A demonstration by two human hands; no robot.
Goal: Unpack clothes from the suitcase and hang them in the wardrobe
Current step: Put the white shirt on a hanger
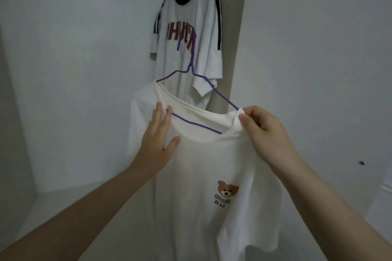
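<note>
I look into the wardrobe [63, 70], where a striped T-shirt [191, 48] already hangs at the top. In front of me I hold the cream T-shirt [201, 165] on a purple hanger [192, 71], its hook pointing up and away, well below the rail. My right hand [263, 133], fingers pinched on the collar, is nearer the hook; my left hand [159, 133] lies flat, fingers apart. Print reads "JOGGING BEAR".

Wardrobe rail out of frame — purple hanger [192, 65] hook blurred
</note>
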